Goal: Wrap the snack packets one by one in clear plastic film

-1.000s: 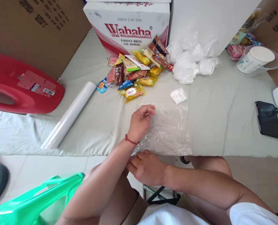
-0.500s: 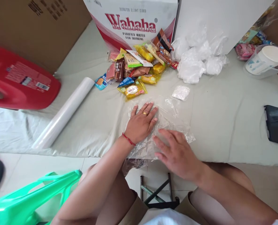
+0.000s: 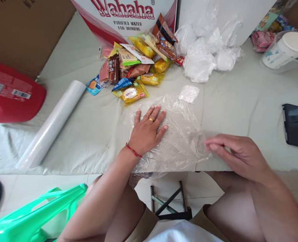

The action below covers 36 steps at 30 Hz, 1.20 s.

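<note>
A thin clear plastic bag lies spread and crinkled on the cloth-covered table, its near edge drooping over the front. My left hand rests flat on its left part, fingers spread, palm down. At the bag's right edge, my right hand has thumb and fingers pinched together on the film; the fingertips are slightly blurred. Just beyond the bag sits a small folded packet of clear plastic. A pile of wrapped snacks lies past my left hand, including a yellow-wrapped snack at its near side.
Behind the snacks stands a Wahaha water carton. Crumpled plastic bags lie to its right. On the left are a plastic roll and a red jug. A paper cup and a phone are at right, a green stool below.
My right hand has moved right from the bag's middle and closed from loosely spread to a pinch at its edge. The bag lies more spread out. The view has shifted slightly.
</note>
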Tool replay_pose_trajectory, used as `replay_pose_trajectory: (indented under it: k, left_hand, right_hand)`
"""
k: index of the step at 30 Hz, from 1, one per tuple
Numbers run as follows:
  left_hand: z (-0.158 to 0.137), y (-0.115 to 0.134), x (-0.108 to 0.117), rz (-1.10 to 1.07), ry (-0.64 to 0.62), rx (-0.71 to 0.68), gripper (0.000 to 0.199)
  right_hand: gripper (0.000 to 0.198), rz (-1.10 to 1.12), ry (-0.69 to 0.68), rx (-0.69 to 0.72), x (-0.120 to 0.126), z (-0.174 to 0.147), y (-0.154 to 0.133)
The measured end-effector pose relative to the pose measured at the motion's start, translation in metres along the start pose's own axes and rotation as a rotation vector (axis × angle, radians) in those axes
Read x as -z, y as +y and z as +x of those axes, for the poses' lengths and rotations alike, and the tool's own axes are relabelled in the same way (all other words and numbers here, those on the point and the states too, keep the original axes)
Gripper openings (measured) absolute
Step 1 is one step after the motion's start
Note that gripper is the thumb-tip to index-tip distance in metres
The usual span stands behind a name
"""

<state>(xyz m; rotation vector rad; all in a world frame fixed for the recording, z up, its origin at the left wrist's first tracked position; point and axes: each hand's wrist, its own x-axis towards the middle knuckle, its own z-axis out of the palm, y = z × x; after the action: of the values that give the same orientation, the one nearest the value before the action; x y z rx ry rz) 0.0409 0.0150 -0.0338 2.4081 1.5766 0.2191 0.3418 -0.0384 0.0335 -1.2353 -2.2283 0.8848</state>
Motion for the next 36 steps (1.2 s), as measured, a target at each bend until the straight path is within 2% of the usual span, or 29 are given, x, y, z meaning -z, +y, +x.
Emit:
replay_pose_trajectory:
  k: [1,2,5,9,11,14,16,18,21,24,26,28,29,32,36]
  left_hand:
    - [0.001,0.003,-0.001,-0.007,-0.005,-0.032,0.057]
    - [0.001,0.005,-0.002,-0.014,-0.008,-0.067,0.056]
    - [0.003,0.009,-0.003,-0.029,-0.004,-0.151,0.056]
    - [0.004,0.005,0.000,-0.021,0.021,-0.174,0.056]
    - [0.004,0.003,0.001,-0.017,0.053,-0.113,0.057]
    - [0.004,0.002,0.004,-0.024,0.125,0.051,0.057]
    - [0.004,0.003,0.005,-0.041,0.163,0.145,0.056]
    - [0.004,0.003,0.005,-0.068,0.172,0.179,0.054]
    - [0.006,0.003,0.003,-0.111,0.168,0.126,0.053]
    - [0.009,0.000,0.002,-0.130,0.169,0.072,0.052]
    - [0.013,-0.003,0.002,-0.133,0.159,0.065,0.052]
    - [0.016,-0.006,0.002,-0.134,0.144,0.062,0.051]
    - [0.017,-0.008,0.002,-0.134,0.138,0.059,0.052]
    - [0.021,-0.013,0.002,-0.134,0.131,0.034,0.052]
    - [0.027,-0.017,0.003,-0.128,0.108,0.013,0.052]
  right_hand:
    - [0.029,-0.046,0.115,0.000,-0.009,0.007,0.000]
    - [0.034,-0.103,0.168,0.022,-0.020,0.014,0.001]
    - [0.053,-0.306,0.068,0.097,-0.045,0.029,0.012]
    - [0.056,-0.514,-0.026,-0.124,-0.050,0.029,0.030]
    - [0.053,-0.523,-0.040,-0.222,-0.042,0.024,0.033]
    - [0.047,-0.412,-0.010,-0.299,-0.022,0.024,0.027]
    - [0.044,-0.344,0.107,-0.386,-0.009,0.036,0.022]
    - [0.041,-0.343,0.252,-0.485,0.001,0.060,0.023]
    - [0.039,-0.405,0.377,-0.563,0.006,0.109,0.037]
    - [0.042,-0.425,0.406,-0.544,0.000,0.151,0.053]
    - [0.033,-0.379,0.359,-0.482,-0.004,0.163,0.058]
    - [0.017,-0.314,0.313,-0.424,-0.004,0.163,0.056]
    - [0.016,-0.284,0.312,-0.405,-0.001,0.160,0.054]
    - [0.018,-0.205,0.409,-0.403,0.028,0.159,0.050]
    - [0.030,-0.137,0.566,-0.485,0.084,0.194,0.051]
